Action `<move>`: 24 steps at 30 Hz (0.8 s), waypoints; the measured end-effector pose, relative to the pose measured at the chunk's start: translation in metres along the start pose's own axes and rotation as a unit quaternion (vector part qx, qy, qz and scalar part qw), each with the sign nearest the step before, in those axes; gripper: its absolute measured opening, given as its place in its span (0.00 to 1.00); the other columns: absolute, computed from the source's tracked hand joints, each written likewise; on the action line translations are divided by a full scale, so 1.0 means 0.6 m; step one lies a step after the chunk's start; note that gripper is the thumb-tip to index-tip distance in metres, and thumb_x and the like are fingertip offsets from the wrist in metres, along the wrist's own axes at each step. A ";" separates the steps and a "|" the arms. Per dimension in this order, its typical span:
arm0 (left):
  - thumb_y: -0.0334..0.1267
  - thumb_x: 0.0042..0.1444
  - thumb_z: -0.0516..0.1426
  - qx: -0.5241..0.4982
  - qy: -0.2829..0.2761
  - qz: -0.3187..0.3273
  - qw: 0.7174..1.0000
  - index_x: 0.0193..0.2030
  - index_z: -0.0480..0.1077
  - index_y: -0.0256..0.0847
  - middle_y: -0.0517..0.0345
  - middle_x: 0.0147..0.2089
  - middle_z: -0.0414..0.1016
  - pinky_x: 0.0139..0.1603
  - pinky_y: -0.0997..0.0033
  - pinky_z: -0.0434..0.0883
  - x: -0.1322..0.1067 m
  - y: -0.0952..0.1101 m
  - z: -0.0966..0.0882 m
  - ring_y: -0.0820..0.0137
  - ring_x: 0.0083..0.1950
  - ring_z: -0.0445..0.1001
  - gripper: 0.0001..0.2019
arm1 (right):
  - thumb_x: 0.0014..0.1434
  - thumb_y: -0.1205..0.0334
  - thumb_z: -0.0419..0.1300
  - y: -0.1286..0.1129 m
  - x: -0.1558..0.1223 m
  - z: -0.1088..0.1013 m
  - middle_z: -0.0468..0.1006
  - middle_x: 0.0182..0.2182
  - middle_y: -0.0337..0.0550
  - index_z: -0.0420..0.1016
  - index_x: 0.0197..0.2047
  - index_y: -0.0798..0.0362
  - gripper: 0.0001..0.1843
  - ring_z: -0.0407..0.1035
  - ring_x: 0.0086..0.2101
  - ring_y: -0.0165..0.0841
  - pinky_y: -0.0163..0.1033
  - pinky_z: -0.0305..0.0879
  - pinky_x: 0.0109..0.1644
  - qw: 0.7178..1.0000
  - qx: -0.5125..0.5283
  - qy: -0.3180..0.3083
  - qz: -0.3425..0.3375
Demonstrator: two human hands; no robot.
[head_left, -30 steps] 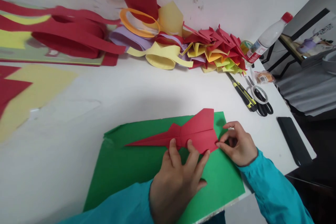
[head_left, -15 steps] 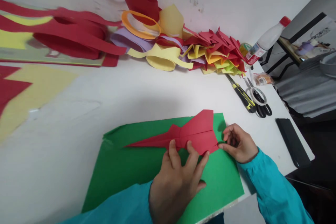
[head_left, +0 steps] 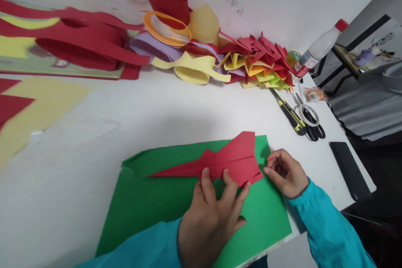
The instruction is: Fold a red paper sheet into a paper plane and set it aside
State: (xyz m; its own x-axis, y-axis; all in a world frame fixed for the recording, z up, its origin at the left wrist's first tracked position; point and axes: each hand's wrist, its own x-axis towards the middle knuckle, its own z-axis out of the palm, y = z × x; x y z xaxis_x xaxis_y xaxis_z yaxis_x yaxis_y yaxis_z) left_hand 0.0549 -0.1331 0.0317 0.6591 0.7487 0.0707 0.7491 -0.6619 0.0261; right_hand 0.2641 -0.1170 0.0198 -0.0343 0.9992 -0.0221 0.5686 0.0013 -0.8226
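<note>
A folded red paper plane (head_left: 235,157) lies on a green sheet of board (head_left: 150,209), its long thin nose pointing left and its broad wings to the right. My left hand (head_left: 213,213) rests with spread fingers, the tips pressing on the plane's near side. Just right of the plane's tail, my right hand (head_left: 287,173) is curled, with thumb and forefinger close together. A small gap separates it from the paper, and nothing shows between the fingertips. At the tail's near corner, a small fold shows.
Behind stand red paper loops (head_left: 81,42), a yellow paper ring (head_left: 192,69) and spiky folded paper (head_left: 257,58). To the right are a bottle (head_left: 320,48), a utility knife (head_left: 290,115), scissors (head_left: 315,132), a tape roll (head_left: 309,115) and a black phone-like slab (head_left: 350,171).
My right thumb has come off the plane's tail corner and moved slightly right. My left hand keeps its place on the paper.
</note>
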 end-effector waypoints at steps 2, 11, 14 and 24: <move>0.59 0.49 0.52 0.000 -0.005 0.005 1.000 0.56 0.61 0.56 0.44 0.50 0.70 0.36 0.49 0.71 -0.001 0.000 0.001 0.38 0.48 0.69 0.28 | 0.49 0.56 0.61 -0.004 -0.001 0.004 0.68 0.25 0.37 0.63 0.36 0.52 0.14 0.61 0.23 0.26 0.32 0.58 0.24 0.999 -0.040 -0.001 -0.021; 0.58 0.51 0.51 0.000 -0.022 -0.002 1.000 0.59 0.58 0.56 0.43 0.52 0.68 0.39 0.48 0.70 -0.004 0.002 0.000 0.39 0.50 0.68 0.28 | 0.51 0.48 0.59 -0.007 0.003 0.015 0.64 0.23 0.36 0.63 0.34 0.53 0.17 0.58 0.21 0.26 0.32 0.60 0.24 0.979 -0.176 0.023 -0.101; 0.58 0.51 0.51 -0.006 -0.020 -0.004 1.000 0.58 0.59 0.55 0.43 0.52 0.69 0.39 0.48 0.70 -0.003 0.002 -0.001 0.39 0.50 0.67 0.28 | 0.52 0.48 0.58 -0.006 0.004 0.012 0.65 0.22 0.36 0.63 0.34 0.52 0.16 0.58 0.20 0.26 0.31 0.60 0.23 0.978 -0.180 0.023 -0.107; 0.60 0.49 0.51 0.001 -0.009 0.000 1.000 0.58 0.58 0.56 0.43 0.50 0.70 0.37 0.50 0.71 -0.003 0.001 0.003 0.39 0.48 0.69 0.29 | 0.55 0.60 0.58 -0.004 -0.001 0.008 0.67 0.26 0.40 0.66 0.33 0.54 0.06 0.62 0.25 0.28 0.33 0.62 0.27 0.961 -0.185 0.019 -0.206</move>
State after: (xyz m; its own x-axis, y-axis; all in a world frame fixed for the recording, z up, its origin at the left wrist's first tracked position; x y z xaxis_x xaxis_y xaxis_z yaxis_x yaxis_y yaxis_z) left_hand 0.0545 -0.1348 0.0300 0.6603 0.7491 0.0523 0.7491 -0.6620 0.0239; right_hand 0.2586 -0.1176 0.0191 -0.2932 0.9117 0.2877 0.7664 0.4040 -0.4994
